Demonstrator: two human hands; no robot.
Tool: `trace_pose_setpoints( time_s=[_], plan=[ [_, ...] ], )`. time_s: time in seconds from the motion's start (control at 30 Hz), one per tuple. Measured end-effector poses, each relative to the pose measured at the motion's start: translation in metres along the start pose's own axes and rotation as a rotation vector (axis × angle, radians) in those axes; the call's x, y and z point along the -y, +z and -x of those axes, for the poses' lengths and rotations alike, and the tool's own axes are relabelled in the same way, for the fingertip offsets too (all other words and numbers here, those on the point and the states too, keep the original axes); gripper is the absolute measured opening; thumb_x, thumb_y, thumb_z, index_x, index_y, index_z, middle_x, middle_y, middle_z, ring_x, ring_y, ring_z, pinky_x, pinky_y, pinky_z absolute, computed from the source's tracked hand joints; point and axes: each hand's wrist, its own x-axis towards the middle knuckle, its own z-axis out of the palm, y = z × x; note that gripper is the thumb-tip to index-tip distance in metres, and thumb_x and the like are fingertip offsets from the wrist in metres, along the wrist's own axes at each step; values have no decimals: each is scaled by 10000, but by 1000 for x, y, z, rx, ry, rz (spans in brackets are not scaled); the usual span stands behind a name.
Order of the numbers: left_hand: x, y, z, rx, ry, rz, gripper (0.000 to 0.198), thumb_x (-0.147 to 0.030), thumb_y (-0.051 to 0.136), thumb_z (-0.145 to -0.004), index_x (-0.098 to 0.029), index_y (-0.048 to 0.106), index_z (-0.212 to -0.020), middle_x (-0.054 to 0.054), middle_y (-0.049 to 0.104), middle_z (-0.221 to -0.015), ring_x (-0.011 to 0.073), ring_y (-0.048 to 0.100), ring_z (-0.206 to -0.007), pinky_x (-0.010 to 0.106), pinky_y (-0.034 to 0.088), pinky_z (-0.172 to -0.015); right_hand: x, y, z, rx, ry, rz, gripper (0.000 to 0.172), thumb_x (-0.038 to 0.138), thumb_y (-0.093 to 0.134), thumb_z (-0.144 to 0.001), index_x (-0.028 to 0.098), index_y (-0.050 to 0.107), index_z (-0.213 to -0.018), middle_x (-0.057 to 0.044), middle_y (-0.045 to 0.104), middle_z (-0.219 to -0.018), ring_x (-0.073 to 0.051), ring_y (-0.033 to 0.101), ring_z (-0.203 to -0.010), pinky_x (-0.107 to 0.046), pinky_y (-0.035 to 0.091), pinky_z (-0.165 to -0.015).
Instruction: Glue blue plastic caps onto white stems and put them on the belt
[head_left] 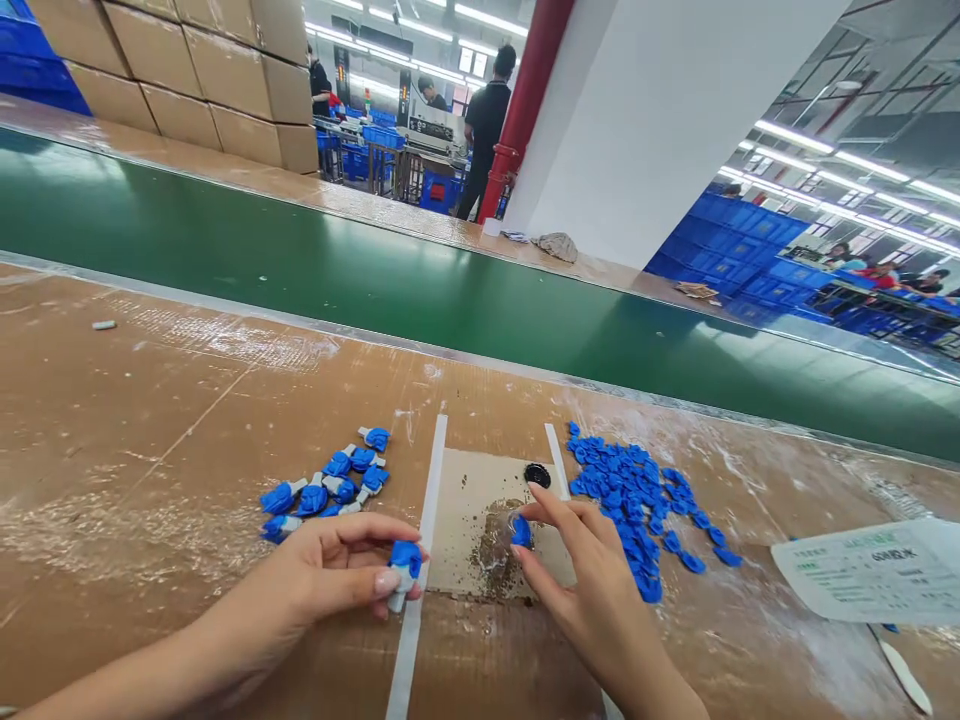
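My left hand (341, 560) pinches a small blue and grey plastic part (405, 568), held upright over the left tape strip. Between the thumb and forefinger of my right hand (581, 560) is a small blue piece (521, 531), above a stained cardboard sheet (461, 485). A gap separates the two held pieces. Several blue and grey parts (337, 488) like the one in my left hand lie in a loose group beyond it. To the right of my right hand spreads a pile of small blue pieces (619, 485). A round black cap (537, 475) rests at the sheet's far edge.
A green conveyor belt (420, 280) runs across beyond the brown work surface (225, 440). A white bottle with printed label (874, 570) lies at the right. Cardboard boxes (225, 75) are stacked behind the belt. Other people stand and sit farther back.
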Motion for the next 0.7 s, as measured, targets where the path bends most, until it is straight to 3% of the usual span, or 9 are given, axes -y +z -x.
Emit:
trace_pose_setpoints(
  time_s=[0.07,0.17,0.33,0.43,0.57,0.7],
  plan=[
    [3,5,4,-84,16,88,409,-356,869,-659,-172,713,-990,85,752,-939,153,659,-792,224,486,-683,0,-1,1,4,11,-43,446,234,567,-930,257,462,-1363,-42,694,-1049,-232,616,-972,-400,499,-859],
    [9,18,3,-96,16,211,444,-362,904,-606,-172,707,-956,75,759,-831,143,668,-741,210,482,-668,8,0,8,-68,116,-250,483,245,622,-911,311,463,-1362,-18,695,-1068,-195,635,-974,-356,509,-886],
    [25,43,-3,21,63,298,358,-290,863,-690,-182,686,-982,37,739,-810,151,698,-779,203,483,-655,44,9,24,-238,422,-927,430,344,683,-903,356,530,-1304,-12,704,-1072,-153,657,-1003,-259,528,-889],
    [32,49,-6,92,113,349,365,-247,855,-706,-204,671,-1018,14,718,-884,132,697,-775,203,494,-671,67,17,27,-275,499,-1199,402,381,706,-885,356,573,-1264,-13,705,-1030,-168,660,-1018,-269,528,-910],
    [38,47,-5,128,167,358,370,-211,838,-734,-236,660,-1058,8,698,-996,107,686,-836,201,506,-755,84,24,26,-271,487,-1276,416,381,713,-878,354,574,-1269,-24,704,-1019,-183,671,-993,-297,540,-907],
    [45,46,-4,122,213,369,362,-184,828,-743,-252,668,-1061,3,685,-1039,83,672,-840,178,501,-762,85,27,29,-276,441,-1207,418,363,695,-896,342,555,-1289,-31,703,-1039,-179,677,-1002,-287,541,-917]
  ],
)
